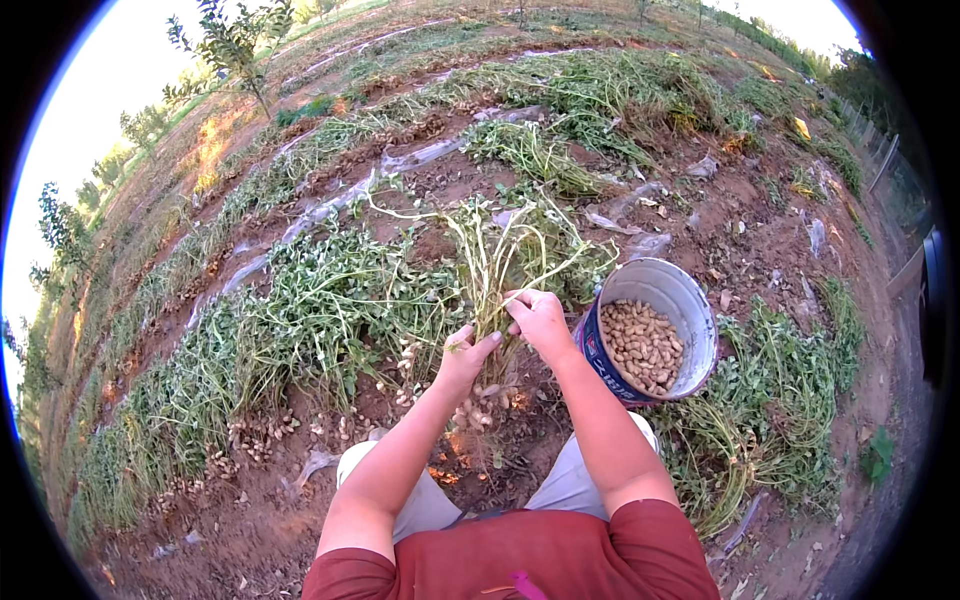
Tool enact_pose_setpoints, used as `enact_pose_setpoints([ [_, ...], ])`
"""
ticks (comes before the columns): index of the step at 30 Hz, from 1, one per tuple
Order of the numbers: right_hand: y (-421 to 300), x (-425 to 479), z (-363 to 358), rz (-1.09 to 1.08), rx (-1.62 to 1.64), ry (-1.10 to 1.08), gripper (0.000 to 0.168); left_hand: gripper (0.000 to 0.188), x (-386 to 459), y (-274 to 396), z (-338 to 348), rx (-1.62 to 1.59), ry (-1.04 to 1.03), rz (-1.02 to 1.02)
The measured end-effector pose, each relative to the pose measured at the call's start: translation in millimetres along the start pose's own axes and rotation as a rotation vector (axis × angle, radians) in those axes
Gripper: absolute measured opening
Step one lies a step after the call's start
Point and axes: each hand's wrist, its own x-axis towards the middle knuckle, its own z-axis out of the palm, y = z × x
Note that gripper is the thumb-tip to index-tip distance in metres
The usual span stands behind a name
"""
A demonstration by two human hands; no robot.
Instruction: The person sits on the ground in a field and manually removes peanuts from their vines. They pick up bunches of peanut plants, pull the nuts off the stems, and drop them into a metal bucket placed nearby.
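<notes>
In front of my knees I hold an uprooted peanut plant [484, 277] with its leafy stems pointing away from me. My left hand [463, 361] wraps around the lower stems. My right hand [538, 321] pinches the same stems a little higher up, with the fingertips partly hidden. Pods [480, 412] hang from the roots between my forearms, close to the soil. Just right of my right hand is a blue bucket [607, 367] with a pale inner wall, tilted towards me. Loose peanuts in their shells [641, 345] cover its bottom. The bucket bears writing.
A long row of pulled peanut plants [300, 315] with pods lies to my left. More vines [780, 405] lie right of the bucket. Strips of plastic film [330, 210] run over the reddish soil. A young tree [244, 52] and a fence [885, 161] stand farther off.
</notes>
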Motion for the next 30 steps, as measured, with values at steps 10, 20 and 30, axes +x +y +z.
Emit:
enact_pose_setpoints([
  [10, 11, 7, 5, 0.178, 0.122, -0.043, 0.025, 0.027, -3, -1, -5, 0.101, -0.012, 0.035],
  [20, -15, -31, 19, -0.044, -0.246, -0.441, 0.015, 0.016, 30, -10, -33, -0.004, 0.263, 0.075],
  [30, 19, -8, -161, -0.288, -0.773, 0.73, 0.039, 0.01, 37, 47, -82, -0.492, 0.299, 0.189],
])
